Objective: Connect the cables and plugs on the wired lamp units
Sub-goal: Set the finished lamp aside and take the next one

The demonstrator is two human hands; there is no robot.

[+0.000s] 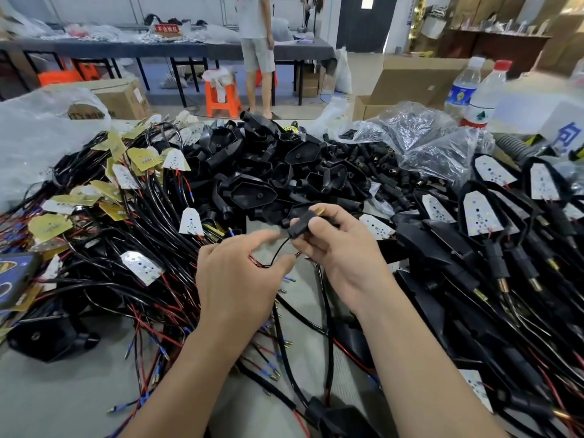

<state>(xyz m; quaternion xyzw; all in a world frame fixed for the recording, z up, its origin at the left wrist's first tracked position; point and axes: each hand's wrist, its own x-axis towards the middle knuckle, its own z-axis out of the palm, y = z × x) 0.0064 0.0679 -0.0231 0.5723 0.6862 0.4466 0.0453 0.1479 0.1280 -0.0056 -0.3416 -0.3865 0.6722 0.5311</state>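
- The plug (301, 227) is just above the middle of the frame. It is a short black sleeve, matte and rubbery-looking, with a brass pin (319, 212) sticking out of its upper end.
- Your right hand (344, 248) pinches the plug between thumb and curled fingers, with the pin pointing up and away from you.
- A thin black wire (279, 248) runs out of the plug's lower end and loops down to red and black leads beside your left thumb.
- Your left hand (237, 279) is half closed beside that loop, forefinger reaching toward the plug. I cannot tell whether it actually grips the wire.
- You look to be mid-threading, feeding or pulling the wire through the plug. Next, take a firm pinch on the lead and pull it straight while the right hand keeps the plug steady.
- Loose lamp boards (191, 221), flat white shield shapes dotted with diodes, lie in a tangle of glossy black and red cable at left of the frame.
- Empty black shells (268, 159), hard moulded plastic, are heaped at upper centre.
- Assembled lamps (480, 213), their boards seated in shells, fill the right side.
- A crinkled clear bag (420, 137) sits behind them, with two bottles (483, 96) at upper right.
- The pale grey worktop (79, 393) shows at lower left.
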